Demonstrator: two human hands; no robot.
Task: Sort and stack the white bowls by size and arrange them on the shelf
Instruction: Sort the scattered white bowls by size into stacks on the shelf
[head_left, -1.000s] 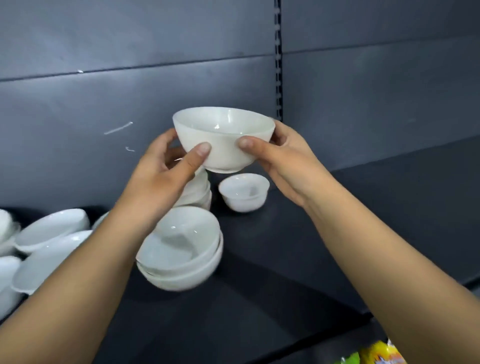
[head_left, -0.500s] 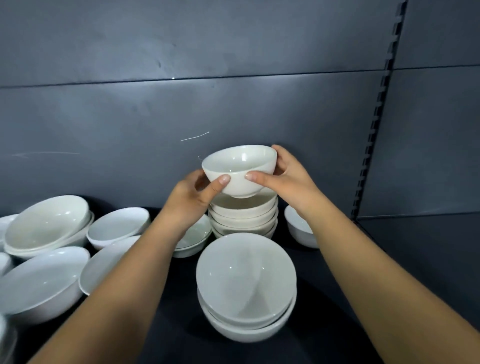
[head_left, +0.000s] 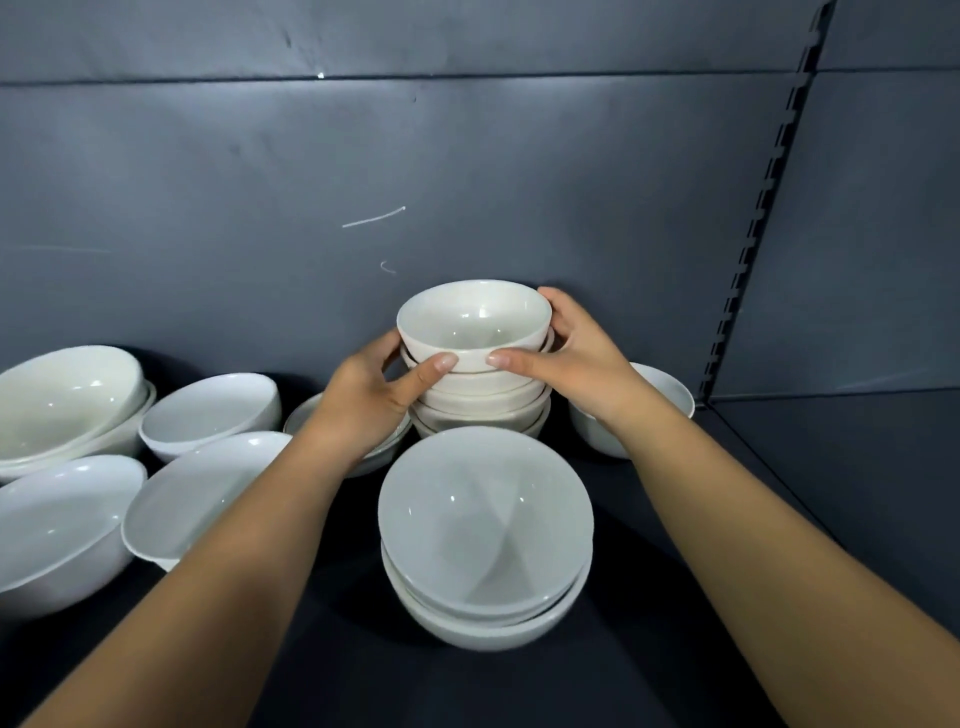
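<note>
One head-worn camera looks forward and down, close over the shelf (head_left: 857, 493)

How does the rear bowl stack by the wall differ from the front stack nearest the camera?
The rear stack is taller, with more bowls; the front stack shows about three. The left hand and right hand grip the rear stack's top bowl; the front stack is untouched. Both are nested white bowls, upright on the dark shelf.

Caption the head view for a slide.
A bowl, held by left hand and right hand, tops the back stack.
</note>
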